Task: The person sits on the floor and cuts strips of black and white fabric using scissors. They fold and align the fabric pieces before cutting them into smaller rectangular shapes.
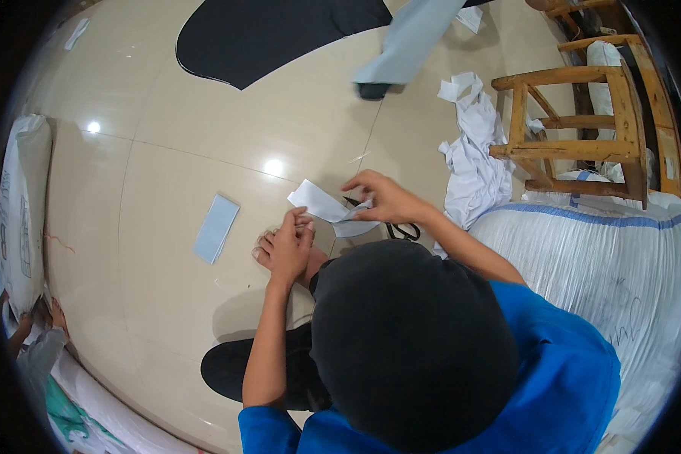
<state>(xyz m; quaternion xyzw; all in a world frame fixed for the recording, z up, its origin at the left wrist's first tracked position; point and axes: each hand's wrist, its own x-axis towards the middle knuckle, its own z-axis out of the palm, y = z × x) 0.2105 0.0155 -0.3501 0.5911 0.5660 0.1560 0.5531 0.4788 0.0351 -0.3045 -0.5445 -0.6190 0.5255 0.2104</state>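
Head cam: pale strip (318, 199) lies near mid-view, prob. fabric, b/w the two hands; clock read from it, 12 = top of view. L hand (286, 251) sits at approx 8 o'clock, fingers loosely curled, tips at or v. near the strip's edge; can't tell if they pinch it. R hand (387, 200), just above 3 o'clock, is arched & part-open, fingers over the strip's right end; grip there hidden.

Main risk: scissors (392, 228). Handles show at 4 o'clock, dark tip pokes out at 2, so they run beneath/behind the R hand; can't tell if held. A careless press or slide could nick a fingertip or snag the strip. Bare toes (260, 256) are right by the L hand, so a slipped blade might catch them too.

2nd risk: strip looks bent at its right end; uneven tension could crease or skew it. Tiled floor (166, 174) looks glossy, so loose pcs may slide, e.g. the folded blue-grey piece (217, 227) at 9.

At 1 o'clock a pale trouser leg (412, 45) w/ dark shoe (373, 91), prob. another person's, stands close to black cloth (272, 34) at 11: a misstep could scuff it or kick crumpled white cloth (473, 170) at 2.
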